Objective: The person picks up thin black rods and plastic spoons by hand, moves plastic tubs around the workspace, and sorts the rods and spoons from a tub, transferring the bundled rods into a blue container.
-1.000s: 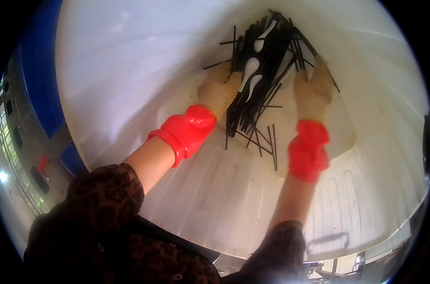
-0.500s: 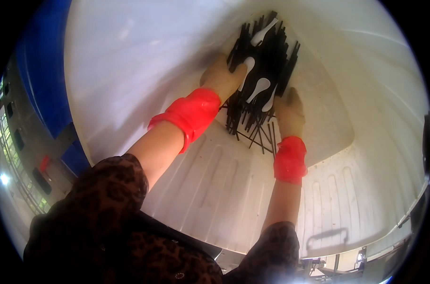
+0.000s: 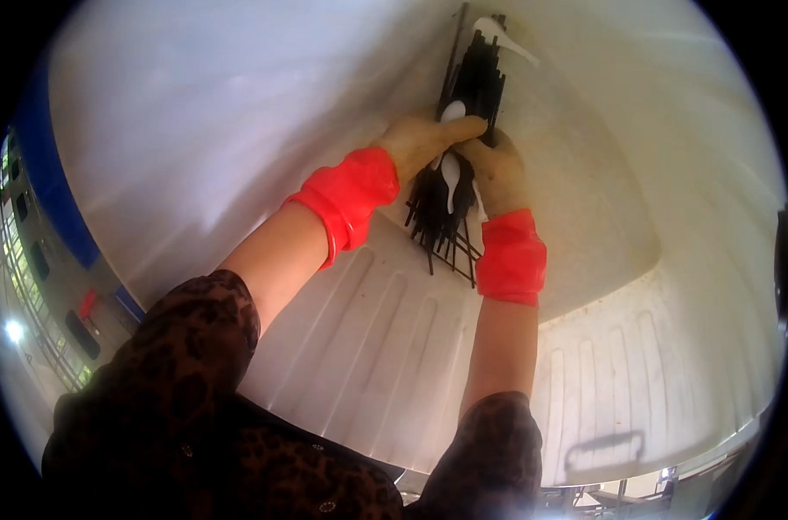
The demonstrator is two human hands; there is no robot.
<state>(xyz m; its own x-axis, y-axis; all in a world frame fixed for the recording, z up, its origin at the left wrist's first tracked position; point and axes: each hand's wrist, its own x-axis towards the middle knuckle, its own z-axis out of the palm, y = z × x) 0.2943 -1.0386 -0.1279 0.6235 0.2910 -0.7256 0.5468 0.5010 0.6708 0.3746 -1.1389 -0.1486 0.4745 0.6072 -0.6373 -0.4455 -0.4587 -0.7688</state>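
Black chopsticks (image 3: 478,80) lie in a bundle on the bottom of a big white tub (image 3: 394,321). My left hand (image 3: 424,143), in a tan glove with a red cuff, wraps the bundle from the left, its thumb across the top. From the right, my right hand (image 3: 501,172), gloved alike, closes round the same chopsticks, and the two hands meet over them. White soup spoons lie among the sticks: one spoon (image 3: 450,180) below the hands, another spoon (image 3: 453,110) just above the left thumb, and a third spoon (image 3: 500,35) at the far end. The hands hide the bundle's middle.
The tub's high pale walls (image 3: 238,113) curve up around my arms, and its near part has raised ribs. A blue panel (image 3: 56,173) stands outside at the left. Some loose chopsticks (image 3: 463,247) stick out at the bundle's near end.
Both hands have come together, squeezing the spread chopsticks into a narrower bundle. The far spoon has turned crosswise, and the view has shifted slightly.
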